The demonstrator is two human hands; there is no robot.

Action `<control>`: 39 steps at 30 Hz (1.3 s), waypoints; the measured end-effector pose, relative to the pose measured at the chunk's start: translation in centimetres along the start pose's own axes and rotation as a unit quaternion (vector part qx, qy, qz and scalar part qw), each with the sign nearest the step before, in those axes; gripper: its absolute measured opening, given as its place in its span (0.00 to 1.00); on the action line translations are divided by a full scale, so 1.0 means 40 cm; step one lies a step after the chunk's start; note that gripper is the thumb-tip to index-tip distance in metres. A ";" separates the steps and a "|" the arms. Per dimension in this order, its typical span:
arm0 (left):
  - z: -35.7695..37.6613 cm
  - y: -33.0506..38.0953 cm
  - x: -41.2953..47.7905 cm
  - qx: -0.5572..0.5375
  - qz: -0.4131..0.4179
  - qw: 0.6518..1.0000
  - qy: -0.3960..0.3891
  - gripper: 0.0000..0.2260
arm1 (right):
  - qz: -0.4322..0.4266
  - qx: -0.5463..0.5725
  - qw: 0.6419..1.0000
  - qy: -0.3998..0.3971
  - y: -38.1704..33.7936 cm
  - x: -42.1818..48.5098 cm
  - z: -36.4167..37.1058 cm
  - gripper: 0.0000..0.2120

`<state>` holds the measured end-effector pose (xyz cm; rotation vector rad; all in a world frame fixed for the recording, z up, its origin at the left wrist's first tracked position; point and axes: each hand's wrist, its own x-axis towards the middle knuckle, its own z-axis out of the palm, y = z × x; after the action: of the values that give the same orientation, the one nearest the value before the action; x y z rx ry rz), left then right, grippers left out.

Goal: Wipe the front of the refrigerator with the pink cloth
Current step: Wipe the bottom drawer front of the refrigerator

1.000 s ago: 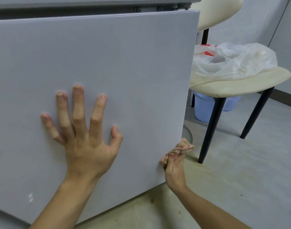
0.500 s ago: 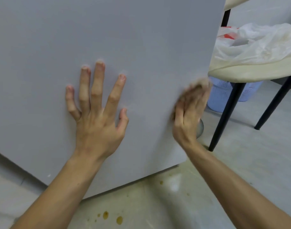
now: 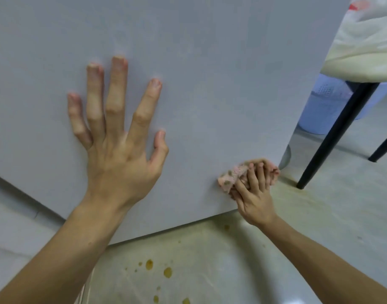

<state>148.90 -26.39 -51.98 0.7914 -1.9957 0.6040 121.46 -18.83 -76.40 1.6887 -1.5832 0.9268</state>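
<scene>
While the grip sits this low, reading near to far: yellow-brown spots [image 3: 167, 272] on the floor [image 3: 210, 255], below and left of it; right hand [image 3: 254, 194] has fingers curled over the bunched pink cloth [image 3: 230, 177] and presses it onto the refrigerator front [image 3: 210, 84]; cloth wad pokes out left of the fingertips, long axis roughly along the door's bottom edge, tilted up to the right. Key relation: grip is at the door's lower right corner; bottom edge just below it, right edge just beside it; nearly all the panel lies up and to the left, so my call is the next stroke has to run that way; nowhere else to go. Left hand [image 3: 120, 150] is up-left of the grip, well apart; palm flat on the door, fingers spread, holding nothing; it sits in that path, so I'd expect to wipe around it or lift it. Right hand is the one on the cloth; no handover needed. Beyond the grip, right and farther back: black chair leg [image 3: 333, 137], blue basket [image 3: 320, 110] behind it, cream chair seat [image 3: 363, 69] above with a plastic bag [image 3: 368, 25] on it; all clear of the door.
</scene>
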 end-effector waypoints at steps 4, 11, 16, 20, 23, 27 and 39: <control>0.003 -0.001 -0.001 -0.006 -0.011 1.000 0.011 0.30 | -0.045 -0.027 0.998 -0.040 0.018 -0.022 -0.016 0.18; -0.012 -0.024 0.002 0.006 -0.002 1.000 0.019 0.31 | -0.142 0.038 0.986 0.076 -0.087 0.348 -0.132 0.30; -0.052 -0.109 -0.023 0.019 -0.027 0.999 0.041 0.31 | -0.010 0.065 0.978 0.199 -0.224 0.607 -0.215 0.18; -0.064 -0.164 -0.056 0.030 -0.057 0.997 0.043 0.30 | -0.033 0.086 0.977 0.192 -0.280 0.520 -0.152 0.20; -0.052 -0.179 -0.105 0.040 -0.057 0.997 0.016 0.31 | -0.160 0.040 0.984 0.071 -0.296 0.300 -0.049 0.26; -0.044 -0.190 -0.153 0.037 -0.052 0.998 -0.003 0.30 | -0.255 0.051 0.945 -0.200 -0.269 0.104 0.013 0.34; -0.104 -0.255 -0.192 0.031 -0.073 0.996 -0.039 0.38 | -0.280 0.035 0.959 0.019 -0.326 0.415 -0.096 0.22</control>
<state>161.73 -28.24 -55.42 1.0032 -1.9765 0.5589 134.66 -23.79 -60.24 2.0010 -0.9614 0.7157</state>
